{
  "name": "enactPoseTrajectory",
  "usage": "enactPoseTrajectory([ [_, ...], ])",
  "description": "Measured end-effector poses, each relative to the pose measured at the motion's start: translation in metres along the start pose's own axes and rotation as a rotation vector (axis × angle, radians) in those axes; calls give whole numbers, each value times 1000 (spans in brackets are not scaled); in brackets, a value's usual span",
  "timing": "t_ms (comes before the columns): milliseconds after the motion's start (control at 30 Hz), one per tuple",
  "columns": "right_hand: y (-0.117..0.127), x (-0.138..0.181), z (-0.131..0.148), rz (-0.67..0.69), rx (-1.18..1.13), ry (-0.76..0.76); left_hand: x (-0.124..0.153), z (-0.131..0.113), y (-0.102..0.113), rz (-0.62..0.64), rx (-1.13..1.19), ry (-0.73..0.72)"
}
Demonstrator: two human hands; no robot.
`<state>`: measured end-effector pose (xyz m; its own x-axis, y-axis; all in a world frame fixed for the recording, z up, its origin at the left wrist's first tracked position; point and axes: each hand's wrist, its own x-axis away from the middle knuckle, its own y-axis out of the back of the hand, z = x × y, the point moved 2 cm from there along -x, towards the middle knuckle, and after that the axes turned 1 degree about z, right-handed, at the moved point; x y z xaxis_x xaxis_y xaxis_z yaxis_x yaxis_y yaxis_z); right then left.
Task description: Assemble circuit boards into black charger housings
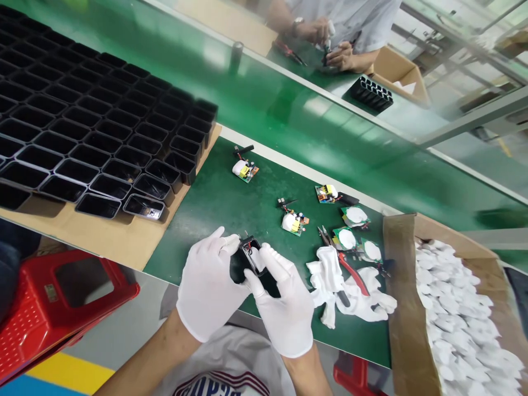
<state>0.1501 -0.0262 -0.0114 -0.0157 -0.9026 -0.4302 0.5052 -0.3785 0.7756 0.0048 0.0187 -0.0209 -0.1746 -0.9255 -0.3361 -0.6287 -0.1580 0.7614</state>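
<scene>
In white gloves, my left hand and my right hand meet over the table's near edge at a small black plastic case. My left fingers and thumb close around the case from the left. From the right, my right thumb and fingers grip its other end. Some red wire and a whitish part show in the case's opening; the rest is covered by my fingers. Beyond my hands lie loose circuit boards with yellow and white parts, among them one circuit board close by.
Rows of black cases stand on cardboard at left. Pliers with red handles rest on spare white gloves. A cardboard box of white pieces is at right. Past the green partition, a co-worker's hands hold something.
</scene>
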Motion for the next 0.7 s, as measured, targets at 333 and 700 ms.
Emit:
enactPoseTrajectory([
  [333, -3, -4, -4, 89, -38, -37, -5, 0, 5, 8, 3, -47],
  [700, -3, -9, 8, 197, 64, -69, 0, 5, 8, 36, -66, -187],
])
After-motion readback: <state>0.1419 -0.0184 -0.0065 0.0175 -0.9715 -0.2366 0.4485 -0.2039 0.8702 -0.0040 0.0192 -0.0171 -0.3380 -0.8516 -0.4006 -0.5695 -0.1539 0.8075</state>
